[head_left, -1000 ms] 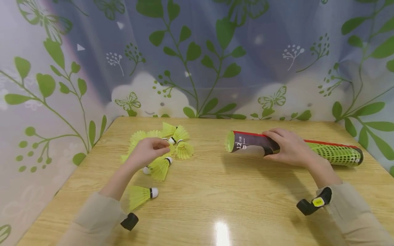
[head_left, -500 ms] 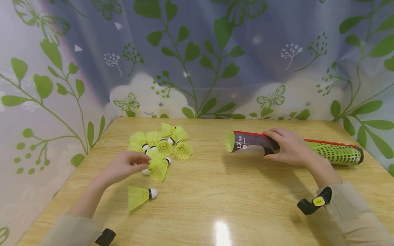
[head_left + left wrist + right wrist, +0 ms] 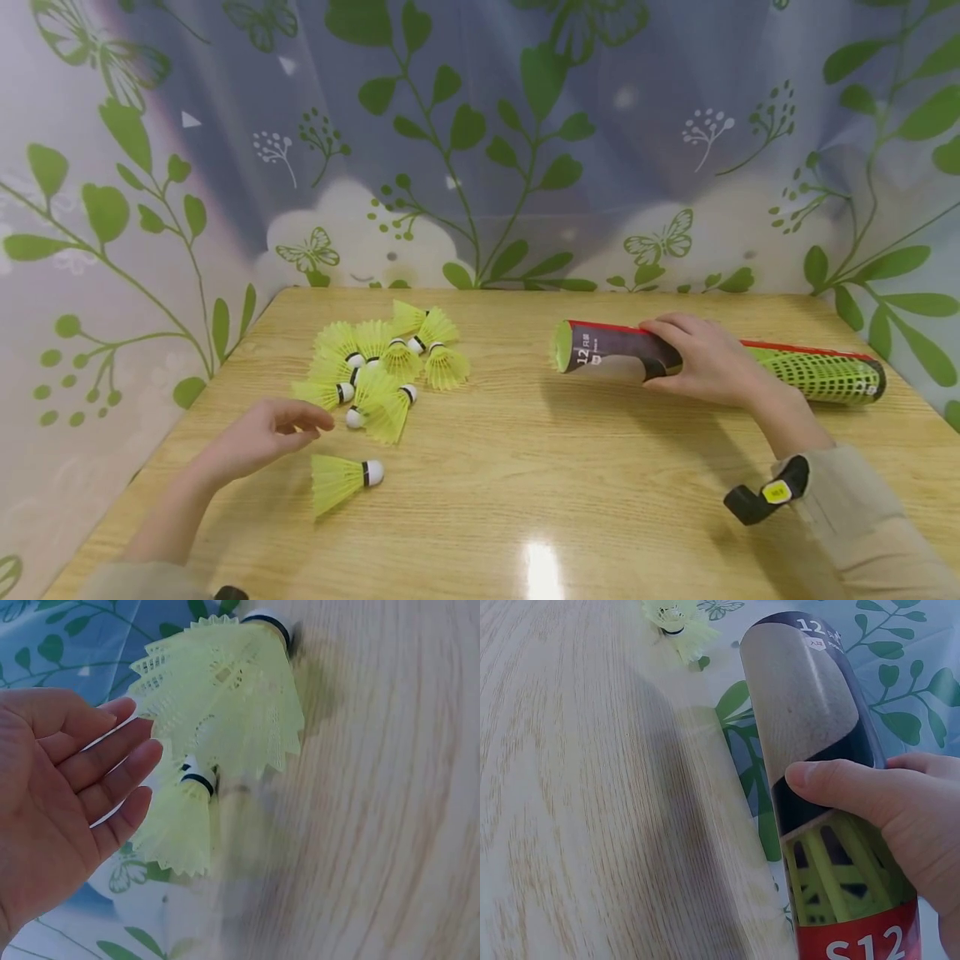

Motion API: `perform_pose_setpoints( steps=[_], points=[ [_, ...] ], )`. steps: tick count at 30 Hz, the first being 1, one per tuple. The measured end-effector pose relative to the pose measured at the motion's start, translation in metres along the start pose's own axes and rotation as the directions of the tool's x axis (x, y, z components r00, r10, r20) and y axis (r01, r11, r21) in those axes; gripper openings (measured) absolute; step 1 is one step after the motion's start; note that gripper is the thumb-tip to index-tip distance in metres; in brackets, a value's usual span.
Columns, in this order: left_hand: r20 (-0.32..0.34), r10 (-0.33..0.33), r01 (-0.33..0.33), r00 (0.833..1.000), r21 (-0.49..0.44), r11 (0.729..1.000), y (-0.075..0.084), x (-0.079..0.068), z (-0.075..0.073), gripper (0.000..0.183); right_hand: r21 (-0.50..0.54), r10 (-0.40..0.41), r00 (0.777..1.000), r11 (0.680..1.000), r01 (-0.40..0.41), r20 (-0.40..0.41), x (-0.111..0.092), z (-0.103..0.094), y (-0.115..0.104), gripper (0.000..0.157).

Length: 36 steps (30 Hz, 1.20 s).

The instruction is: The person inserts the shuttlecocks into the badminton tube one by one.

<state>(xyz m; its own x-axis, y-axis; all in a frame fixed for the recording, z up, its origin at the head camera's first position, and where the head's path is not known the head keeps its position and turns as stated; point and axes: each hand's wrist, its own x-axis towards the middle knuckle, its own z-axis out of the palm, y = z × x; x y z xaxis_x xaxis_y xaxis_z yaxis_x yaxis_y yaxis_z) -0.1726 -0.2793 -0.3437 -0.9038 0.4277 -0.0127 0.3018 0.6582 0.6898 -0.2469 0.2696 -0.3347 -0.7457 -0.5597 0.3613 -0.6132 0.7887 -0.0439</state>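
My right hand (image 3: 708, 358) grips a shuttlecock tube (image 3: 618, 348) around its middle, thumb on the near side. The tube lies on its side, its left end facing the pile and showing yellow-green inside. In the right wrist view the thumb presses the printed tube (image 3: 810, 705). My left hand (image 3: 262, 435) hovers with loosely bent fingers and holds nothing. A single yellow shuttlecock (image 3: 341, 482) lies just right of and below it, white cork pointing right. Beyond the fingers lies a pile of yellow shuttlecocks (image 3: 386, 408). The left wrist view shows the open palm (image 3: 60, 787) beside shuttlecocks (image 3: 225, 690).
The wooden table (image 3: 510, 467) carries everything and reflects a bright light near its front. A patterned curtain (image 3: 495, 167) with green leaves rises behind the table's back edge and along both sides.
My left hand has drawn back from above the pile, toward me and to the left, uncovering the shuttlecocks there. The right hand and the tube have stayed in place.
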Motion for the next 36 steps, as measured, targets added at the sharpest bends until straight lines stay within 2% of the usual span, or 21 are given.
perform_pose_setpoints(
  steps=[7, 13, 18, 22, 27, 33, 36],
  points=[
    [0.088, 0.053, -0.050, 0.995, -0.038, 0.998, -0.014, -0.004, 0.003, 0.036, -0.006, 0.012, 1.000, 1.000, -0.011, 0.023, 0.000, 0.001, 0.002, 0.074],
    [0.139, 0.057, -0.048, 0.989, -0.071, 0.996, -0.020, -0.001, 0.011, 0.037, -0.006, 0.020, 0.999, 1.000, -0.020, 0.029, 0.000, 0.001, 0.002, 0.075],
    [0.177, 0.029, -0.014, 0.984, -0.086, 0.996, -0.020, 0.003, 0.015, 0.040, -0.012, 0.014, 1.000, 1.000, -0.014, 0.027, -0.001, 0.003, 0.004, 0.074],
    [0.177, 0.008, 0.006, 0.984, -0.080, 0.997, -0.018, 0.005, 0.016, 0.038, -0.007, 0.024, 0.999, 1.000, -0.024, 0.043, -0.002, 0.003, 0.004, 0.074],
    [0.150, -0.002, 0.006, 0.989, -0.024, 1.000, -0.018, 0.007, 0.015, 0.032, -0.001, 0.042, 0.997, 0.999, -0.042, 0.059, -0.002, 0.002, 0.005, 0.074],
    [0.117, -0.067, 0.068, 0.991, -0.006, 0.998, -0.016, 0.008, 0.014, 0.029, -0.008, 0.042, 0.998, 0.999, -0.042, 0.053, -0.002, 0.003, 0.006, 0.075],
    [0.107, -0.075, 0.076, 0.991, -0.010, 0.997, -0.014, 0.010, 0.013, 0.028, -0.010, 0.038, 0.998, 0.999, -0.038, 0.046, -0.003, 0.003, 0.006, 0.075]
  ],
)
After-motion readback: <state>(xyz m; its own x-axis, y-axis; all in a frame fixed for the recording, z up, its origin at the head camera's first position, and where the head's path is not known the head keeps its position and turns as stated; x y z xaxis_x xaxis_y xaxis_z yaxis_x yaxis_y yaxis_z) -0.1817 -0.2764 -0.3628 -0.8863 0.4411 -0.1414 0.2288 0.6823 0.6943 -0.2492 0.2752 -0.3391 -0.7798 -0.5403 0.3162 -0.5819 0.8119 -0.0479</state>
